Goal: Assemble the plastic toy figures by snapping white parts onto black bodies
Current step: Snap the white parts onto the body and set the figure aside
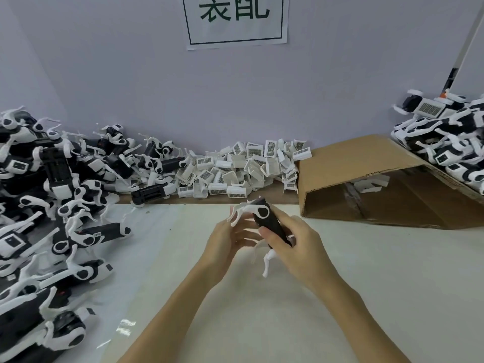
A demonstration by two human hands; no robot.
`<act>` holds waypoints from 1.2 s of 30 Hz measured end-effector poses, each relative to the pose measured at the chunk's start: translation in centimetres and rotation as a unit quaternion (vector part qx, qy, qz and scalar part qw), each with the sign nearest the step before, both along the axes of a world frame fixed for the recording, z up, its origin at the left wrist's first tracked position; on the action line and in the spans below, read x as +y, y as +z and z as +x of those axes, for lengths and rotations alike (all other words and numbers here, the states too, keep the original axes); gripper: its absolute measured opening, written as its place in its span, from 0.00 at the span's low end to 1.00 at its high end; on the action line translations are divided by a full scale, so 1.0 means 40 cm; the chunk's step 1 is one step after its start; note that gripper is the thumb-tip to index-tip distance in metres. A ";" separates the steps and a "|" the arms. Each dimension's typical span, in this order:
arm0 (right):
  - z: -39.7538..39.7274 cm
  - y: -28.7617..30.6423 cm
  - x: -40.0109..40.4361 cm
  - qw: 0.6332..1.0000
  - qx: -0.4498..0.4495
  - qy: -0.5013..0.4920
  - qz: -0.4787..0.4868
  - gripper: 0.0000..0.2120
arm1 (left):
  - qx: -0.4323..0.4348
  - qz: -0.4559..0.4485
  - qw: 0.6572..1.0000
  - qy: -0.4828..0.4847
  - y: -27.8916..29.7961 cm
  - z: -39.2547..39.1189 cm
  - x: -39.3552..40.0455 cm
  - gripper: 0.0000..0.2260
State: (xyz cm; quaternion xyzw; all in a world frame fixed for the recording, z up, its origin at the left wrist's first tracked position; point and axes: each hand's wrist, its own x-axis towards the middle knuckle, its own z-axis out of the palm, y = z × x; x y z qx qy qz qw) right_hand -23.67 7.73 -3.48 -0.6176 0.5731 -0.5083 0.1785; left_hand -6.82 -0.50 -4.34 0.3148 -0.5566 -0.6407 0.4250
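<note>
A black toy body [269, 224] with white legs is held above the middle of the table. My right hand [294, 244] grips it from the right, thumb across its black side. My left hand [225, 241] is on its left side, fingers spread against the body near the upper white leg [242, 212]. Another white leg [268, 262] hangs below the body. A heap of loose white cover parts [243, 169] lies along the back wall.
A large pile of black-and-white toy bodies [52, 205] covers the left side of the table. A tilted cardboard box [366, 184] stands at the back right, with more figures [445, 137] heaped on it. A paper sign [235, 19] hangs on the wall.
</note>
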 end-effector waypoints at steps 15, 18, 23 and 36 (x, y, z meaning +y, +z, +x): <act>-0.017 0.025 0.009 0.989 -0.133 -0.040 0.046 0.32 | -0.006 -0.036 0.999 0.037 0.045 0.012 0.025 0.22; -0.013 0.020 0.001 0.967 -0.230 0.000 0.108 0.30 | -0.010 0.016 0.999 0.040 0.040 0.012 0.022 0.28; -0.005 0.011 -0.003 0.964 -0.248 -0.056 0.077 0.23 | -0.061 0.030 0.998 0.014 0.047 0.015 0.024 0.30; -0.005 0.028 0.011 0.963 -0.269 -0.021 -0.019 0.27 | -0.133 -0.201 0.968 0.071 0.052 0.027 0.031 0.18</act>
